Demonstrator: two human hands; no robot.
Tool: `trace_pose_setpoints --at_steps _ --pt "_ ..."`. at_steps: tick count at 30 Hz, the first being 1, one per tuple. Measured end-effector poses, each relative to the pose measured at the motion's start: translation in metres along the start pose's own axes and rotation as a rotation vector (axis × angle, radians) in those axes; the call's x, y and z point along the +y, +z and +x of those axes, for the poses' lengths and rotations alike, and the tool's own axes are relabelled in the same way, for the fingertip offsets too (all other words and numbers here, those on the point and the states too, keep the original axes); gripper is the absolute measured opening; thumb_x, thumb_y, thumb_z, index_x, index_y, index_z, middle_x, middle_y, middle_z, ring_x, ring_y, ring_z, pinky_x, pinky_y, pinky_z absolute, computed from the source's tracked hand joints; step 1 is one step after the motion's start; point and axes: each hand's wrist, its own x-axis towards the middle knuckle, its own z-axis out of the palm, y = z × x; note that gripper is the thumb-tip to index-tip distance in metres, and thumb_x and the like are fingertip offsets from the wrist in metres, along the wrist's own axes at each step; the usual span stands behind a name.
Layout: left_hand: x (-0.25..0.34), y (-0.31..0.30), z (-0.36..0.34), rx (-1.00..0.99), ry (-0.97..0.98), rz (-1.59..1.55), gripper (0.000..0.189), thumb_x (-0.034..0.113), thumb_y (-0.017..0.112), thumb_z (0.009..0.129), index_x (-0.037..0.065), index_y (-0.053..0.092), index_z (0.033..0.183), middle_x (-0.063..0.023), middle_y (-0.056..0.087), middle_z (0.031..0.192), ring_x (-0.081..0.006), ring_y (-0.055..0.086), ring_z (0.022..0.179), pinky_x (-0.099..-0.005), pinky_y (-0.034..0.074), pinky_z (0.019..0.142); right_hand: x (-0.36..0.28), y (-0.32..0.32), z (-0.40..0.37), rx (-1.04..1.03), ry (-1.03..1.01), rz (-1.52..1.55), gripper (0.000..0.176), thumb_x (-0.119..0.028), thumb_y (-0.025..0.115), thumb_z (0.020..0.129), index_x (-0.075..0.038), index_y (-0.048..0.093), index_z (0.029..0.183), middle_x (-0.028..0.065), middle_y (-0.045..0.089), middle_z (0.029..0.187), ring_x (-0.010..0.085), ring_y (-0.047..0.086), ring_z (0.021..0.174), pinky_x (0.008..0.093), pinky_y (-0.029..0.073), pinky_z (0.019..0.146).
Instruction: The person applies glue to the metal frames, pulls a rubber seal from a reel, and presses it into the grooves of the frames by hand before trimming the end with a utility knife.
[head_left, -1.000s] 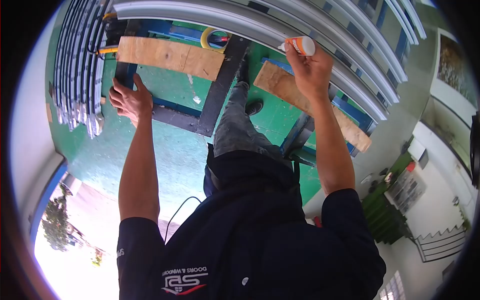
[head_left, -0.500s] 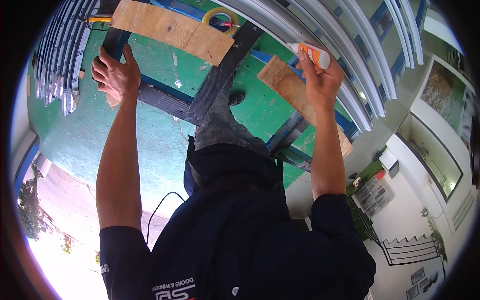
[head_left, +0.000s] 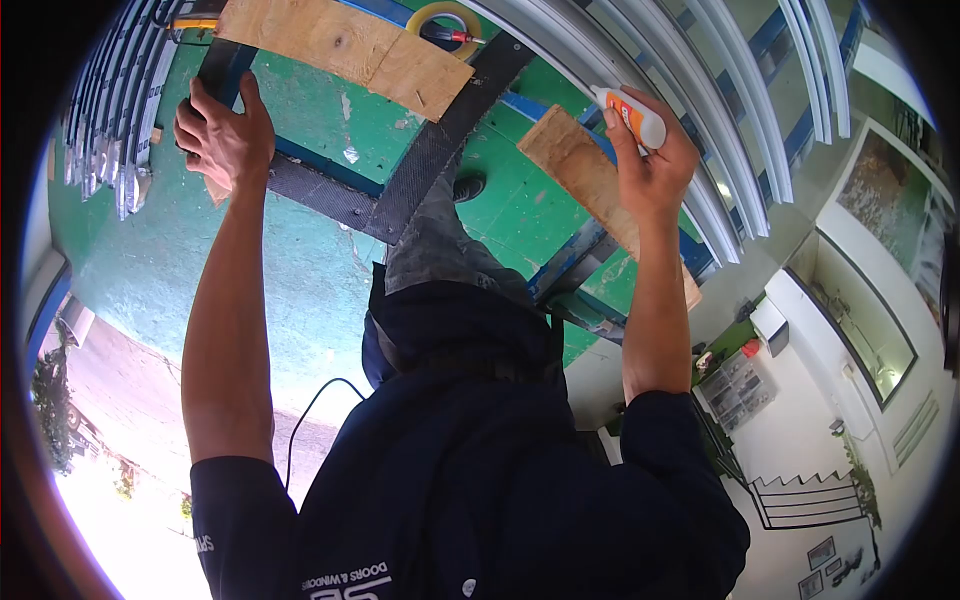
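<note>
My right hand point(head_left: 655, 165) grips a white squeeze bottle point(head_left: 652, 128) with an orange label. Its narrow nozzle points up and left, close beside the silvery metal profiles point(head_left: 640, 60). At the upper left my left hand point(head_left: 225, 140) holds nothing; thumb and fingers are spread at the end of a dark padded bar point(head_left: 222, 72) of the work frame. A ring shows on one of its fingers. Between the hands, a plywood board point(head_left: 340, 48) lies across the frame, and a second wooden piece point(head_left: 570, 155) sits below the bottle.
A roll of yellowish tape point(head_left: 425, 14) with a red-handled tool point(head_left: 455, 36) lies past the plywood. Stacked metal profiles point(head_left: 115, 120) stand at the far left. The padded frame point(head_left: 410, 170) crosses right in front of my legs, over a green floor point(head_left: 325, 140).
My right hand has turned slightly, and the bottle is tilted more, its nozzle now higher at the left end. My left hand has shifted a little left and stays spread.
</note>
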Motion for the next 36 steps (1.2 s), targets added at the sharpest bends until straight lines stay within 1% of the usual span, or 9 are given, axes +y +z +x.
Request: trace_pose_setpoints --at_steps 3,9,12,18,22,25,28,33,36 --pt "-0.001 0.0 0.001 0.003 -0.001 0.0 0.079 0.067 0.057 0.092 0.02 0.036 0.153 -0.0163 0.037 0.152 -0.0363 0.029 0.143 -0.064 0.032 0.104 0.005 -0.002 -0.004 0.022 0.09 0.091 0.022 -0.009 0.078 0.089 0.0 0.072 0.108 0.0107 0.076 0.097 0.016 0.072 0.086 0.0289 0.057 0.076" --pt "0.001 -0.002 0.0 -0.015 -0.003 0.002 0.08 0.068 0.056 0.092 0.019 0.037 0.153 -0.0169 0.037 0.153 -0.037 0.028 0.144 -0.0643 0.031 0.105 0.003 0.003 0.003 -0.006 0.043 0.087 0.022 -0.008 0.078 0.089 0.001 0.072 0.108 0.0109 0.076 0.097 0.0157 0.072 0.085 0.0287 0.057 0.073" --pt "0.0 -0.002 0.0 -0.015 -0.002 0.005 0.08 0.068 0.056 0.092 0.019 0.036 0.153 -0.0173 0.037 0.153 -0.0372 0.028 0.145 -0.0644 0.032 0.105 0.004 -0.016 -0.011 0.004 0.167 -0.018 0.022 -0.008 0.078 0.089 0.0 0.072 0.108 0.0107 0.075 0.096 0.0151 0.072 0.083 0.0275 0.057 0.072" --pt "0.0 -0.001 0.001 -0.025 -0.004 0.015 0.081 0.068 0.055 0.092 0.019 0.035 0.154 -0.0176 0.036 0.154 -0.0373 0.027 0.145 -0.0643 0.032 0.106 0.005 -0.005 -0.009 0.044 0.132 0.085 0.022 -0.007 0.079 0.088 0.002 0.072 0.108 0.0102 0.075 0.095 0.0144 0.071 0.082 0.0259 0.056 0.07" --pt "0.001 -0.003 0.0 -0.035 -0.008 0.011 0.081 0.068 0.055 0.092 0.019 0.035 0.154 -0.0179 0.036 0.154 -0.0373 0.027 0.145 -0.0642 0.031 0.106 0.005 -0.003 -0.006 0.04 0.129 0.071 0.022 -0.007 0.078 0.09 0.003 0.072 0.108 0.0107 0.075 0.094 0.0135 0.07 0.08 0.0254 0.056 0.069" --pt "0.0 -0.001 0.0 -0.033 -0.025 0.0 0.085 0.073 0.054 0.091 0.021 0.034 0.156 -0.0131 0.034 0.157 -0.0364 0.025 0.148 -0.0619 0.028 0.111 0.006 -0.013 -0.015 0.063 0.179 0.092 0.021 -0.007 0.077 0.091 0.003 0.071 0.108 0.0101 0.074 0.093 0.0122 0.069 0.076 0.0241 0.055 0.066" --pt "0.0 -0.001 0.0 -0.018 -0.004 0.008 0.08 0.068 0.056 0.092 0.019 0.036 0.152 -0.017 0.037 0.153 -0.037 0.027 0.145 -0.0638 0.031 0.105 0.002 -0.014 -0.018 0.07 0.255 0.171 0.019 -0.007 0.076 0.092 0.003 0.071 0.107 0.0094 0.073 0.093 0.0105 0.067 0.072 0.0228 0.054 0.063" --pt "0.0 -0.001 0.0 -0.011 -0.001 0.006 0.08 0.068 0.056 0.092 0.019 0.036 0.153 -0.0168 0.036 0.153 -0.0368 0.027 0.145 -0.0638 0.031 0.105 -0.003 -0.004 -0.007 0.063 0.244 0.243 0.019 -0.007 0.076 0.092 0.004 0.071 0.107 0.009 0.073 0.092 0.0088 0.065 0.069 0.022 0.053 0.06" --pt "-0.001 0.0 0.0 -0.009 -0.001 0.001 0.08 0.068 0.055 0.092 0.019 0.036 0.153 -0.0169 0.037 0.153 -0.0368 0.027 0.145 -0.0637 0.031 0.105 -0.001 -0.013 -0.007 0.009 0.274 0.133 0.02 -0.007 0.075 0.093 0.005 0.071 0.108 0.0091 0.073 0.092 0.0091 0.065 0.07 0.0218 0.054 0.061"
